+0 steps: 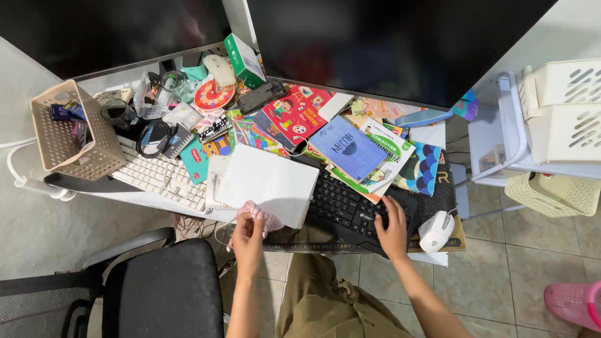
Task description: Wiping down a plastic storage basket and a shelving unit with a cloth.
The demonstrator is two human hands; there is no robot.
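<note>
Left hand (249, 233) on pink cloth (258, 215), right hand (393, 230) on black keyboard (350, 206).

Beige square floor tiles (538, 250) spread at four o'clock; a black padded office chair (163, 291) sits at seven; a white plastic trolley with slotted baskets (557, 119) stands at three; daylight is even.

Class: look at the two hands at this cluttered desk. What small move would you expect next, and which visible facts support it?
Probably the left hand lifts the white notebook off the black keyboard. It already grips the notebook's near edge along with a pink cloth, the notebook overlaps the keys, and the right hand rests on the keyboard.
</note>
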